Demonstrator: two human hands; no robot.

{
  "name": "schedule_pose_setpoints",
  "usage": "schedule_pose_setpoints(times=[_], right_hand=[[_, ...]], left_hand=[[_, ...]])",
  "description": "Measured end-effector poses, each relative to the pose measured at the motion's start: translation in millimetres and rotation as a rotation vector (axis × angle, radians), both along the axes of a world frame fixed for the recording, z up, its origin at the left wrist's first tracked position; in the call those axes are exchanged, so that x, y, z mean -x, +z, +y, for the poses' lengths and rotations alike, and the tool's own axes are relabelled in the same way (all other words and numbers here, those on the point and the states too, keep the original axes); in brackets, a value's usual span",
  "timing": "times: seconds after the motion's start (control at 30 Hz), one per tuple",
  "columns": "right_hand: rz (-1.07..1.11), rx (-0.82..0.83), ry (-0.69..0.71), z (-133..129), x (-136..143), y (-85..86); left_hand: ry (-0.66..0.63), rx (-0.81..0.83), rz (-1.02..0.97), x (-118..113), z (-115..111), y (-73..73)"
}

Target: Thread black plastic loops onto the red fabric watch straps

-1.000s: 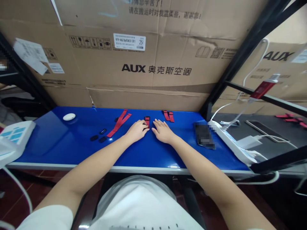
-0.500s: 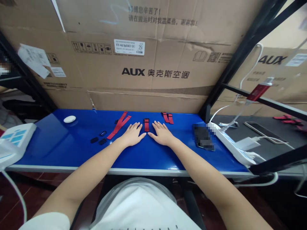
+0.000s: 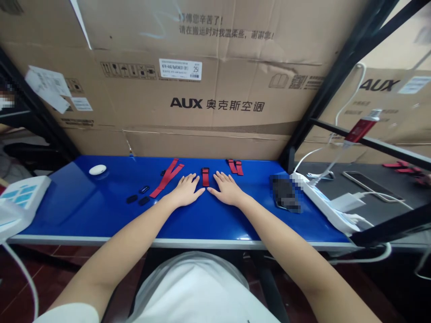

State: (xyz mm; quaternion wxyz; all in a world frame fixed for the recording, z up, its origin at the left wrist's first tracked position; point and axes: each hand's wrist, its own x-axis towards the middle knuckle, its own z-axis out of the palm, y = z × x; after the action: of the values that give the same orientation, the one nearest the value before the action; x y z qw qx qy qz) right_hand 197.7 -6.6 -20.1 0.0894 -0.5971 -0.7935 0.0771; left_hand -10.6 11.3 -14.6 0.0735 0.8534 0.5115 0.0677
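Note:
My left hand (image 3: 186, 190) and my right hand (image 3: 227, 188) lie flat on the blue tabletop (image 3: 117, 220), fingers apart, holding nothing. Between them sits a short red strap (image 3: 205, 178) with a black buckle at its far end. Left of my left hand are longer red straps (image 3: 165, 180), partly crossed. Beside these lie several small black pieces (image 3: 144, 200). Two short red straps with black buckles (image 3: 235, 167) rest beyond my right hand, near the back edge.
A large cardboard box (image 3: 215, 80) stands behind the table. A blurred dark object (image 3: 286, 193) and a white power strip (image 3: 325, 204) lie at the right. At the left are a white oval object (image 3: 97, 170) and a white device (image 3: 25, 202).

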Motion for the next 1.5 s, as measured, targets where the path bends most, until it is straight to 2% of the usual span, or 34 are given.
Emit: schedule_pose_setpoints(times=[0.23,0.3,0.37,0.43,0.53,0.6,0.67,0.73,0.87,1.0,1.07,1.17,1.3,1.37,1.5], right_hand=[[0.017,-0.017,0.011,0.9,0.9,-1.0],[0.031,-0.024,-0.003,0.8,1.8,-1.1],[0.051,-0.05,-0.039,0.1,3.0,-0.7],[0.073,-0.108,-0.033,-1.2,4.8,0.5],[0.094,-0.215,0.144,-3.0,9.3,2.8],[0.087,-0.239,0.281,-3.1,13.2,3.6],[0.074,-0.219,0.339,-1.4,15.8,3.2],[0.073,-0.188,0.317,2.1,14.0,2.5],[0.079,-0.137,0.154,13.6,-9.3,2.7],[0.063,-0.07,-0.038,26.0,-42.8,3.4],[0.065,-0.058,-0.076,30.1,-52.1,2.6],[0.069,-0.079,-0.06,31.3,-51.0,0.8],[0.111,-0.175,0.02,22.1,-29.7,3.7],[0.137,-0.261,0.074,13.8,-16.2,9.2],[0.127,-0.452,0.179,-1.7,4.7,21.7]], left_hand=[[-0.02,-0.026,0.002,-0.5,-0.5,-2.2],[0.012,-0.049,0.017,-1.6,-0.4,-2.3],[0.134,-0.128,0.051,-1.5,0.7,-0.3],[0.317,-0.241,0.091,1.6,3.3,4.3],[0.516,-0.328,0.131,13.0,10.0,14.7],[0.589,-0.347,0.134,23.2,16.7,20.8],[0.645,-0.342,0.118,32.8,24.8,24.4],[0.687,-0.291,0.092,40.2,33.6,25.2],[0.745,-0.176,0.039,47.3,47.1,24.0],[0.793,-0.166,0.026,48.1,50.2,25.7],[0.802,-0.181,0.021,47.8,48.7,28.2],[0.776,-0.182,0.01,46.2,43.7,34.0],[0.658,-0.211,-0.001,36.8,29.8,41.0],[0.502,-0.305,0.002,26.5,18.8,41.6],[-0.044,-0.454,0.053,-1.7,-6.5,36.0]])
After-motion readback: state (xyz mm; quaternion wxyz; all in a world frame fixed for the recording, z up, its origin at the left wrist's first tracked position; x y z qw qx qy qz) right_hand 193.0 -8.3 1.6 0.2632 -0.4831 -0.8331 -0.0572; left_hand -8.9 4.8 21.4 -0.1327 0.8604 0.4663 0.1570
